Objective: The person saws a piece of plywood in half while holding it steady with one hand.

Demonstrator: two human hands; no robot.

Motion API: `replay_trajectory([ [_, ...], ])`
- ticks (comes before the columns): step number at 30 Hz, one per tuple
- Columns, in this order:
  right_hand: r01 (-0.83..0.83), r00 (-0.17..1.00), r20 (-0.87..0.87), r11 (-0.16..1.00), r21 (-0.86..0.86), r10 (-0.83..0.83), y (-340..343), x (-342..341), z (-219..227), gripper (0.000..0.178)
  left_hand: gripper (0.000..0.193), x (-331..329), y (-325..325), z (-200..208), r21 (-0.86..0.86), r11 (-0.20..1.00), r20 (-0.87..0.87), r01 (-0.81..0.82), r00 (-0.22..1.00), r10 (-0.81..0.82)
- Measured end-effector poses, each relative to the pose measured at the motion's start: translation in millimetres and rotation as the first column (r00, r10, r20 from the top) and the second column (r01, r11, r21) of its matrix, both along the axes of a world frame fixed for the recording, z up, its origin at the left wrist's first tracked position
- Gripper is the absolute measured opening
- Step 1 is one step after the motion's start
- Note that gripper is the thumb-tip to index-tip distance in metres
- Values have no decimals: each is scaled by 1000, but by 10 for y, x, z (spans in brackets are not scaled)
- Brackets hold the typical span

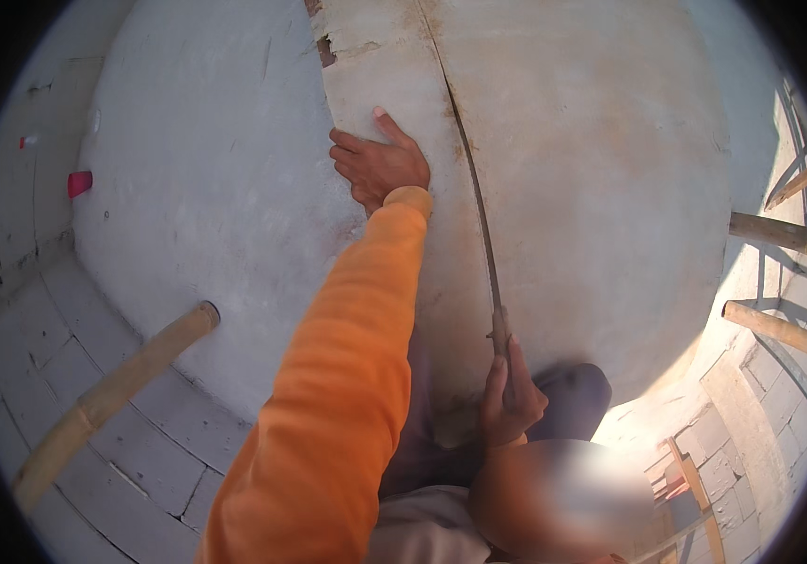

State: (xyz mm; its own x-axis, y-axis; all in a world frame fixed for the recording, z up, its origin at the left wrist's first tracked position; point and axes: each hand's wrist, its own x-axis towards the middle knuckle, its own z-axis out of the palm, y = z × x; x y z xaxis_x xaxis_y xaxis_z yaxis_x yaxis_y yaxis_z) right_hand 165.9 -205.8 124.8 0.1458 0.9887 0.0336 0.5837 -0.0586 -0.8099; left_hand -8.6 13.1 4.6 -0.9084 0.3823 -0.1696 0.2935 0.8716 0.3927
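Note:
A pale, stained board or panel (601, 188) lies before me, its left edge chipped near the top. My left hand (383, 167), in an orange sleeve, presses on it with the thumb up and the fingers bent over that edge. Lower and to the right, my right hand (514, 399) is closed round the near end of a long, thin, dark-bladed tool (488, 244). The blade appears edge on and runs up the board along a brown-stained line. Whether it is toothed, and where blade gives way to a cut, I cannot tell.
A bamboo pole (121, 399) slants in at the left by a block wall (18, 338). A pink piece (80, 183) sits farther up. Cut pole ends (770, 329) jut in from the right. My dark-clad knee (573, 399) is below the board, near a blurred patch.

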Motion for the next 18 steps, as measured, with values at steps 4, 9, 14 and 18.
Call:
replay_trajectory([
  [4, 63, 979, -186, 994, -87, -78, 1224, -224, -458, 31, 78, 221, 130, -21, 49, 998, 42, 31, 999, -33],
  [9, 29, 999, -28, 994, -108, -32, 293, -42, -261, 31, 77, 56, 27, -120, 17, 1000, 8, 18, 1000, -18],
  [14, -3, 999, -49, 1000, -26, 1, 141, -1, -246, 33, 77, -25, -1, 22, 21, 999, -9, 30, 1000, -30],
  [18, 62, 984, -168, 998, -8, -63, 1330, -271, -463, 32, 77, 178, 80, -66, 36, 998, 19, 57, 998, -58],
])
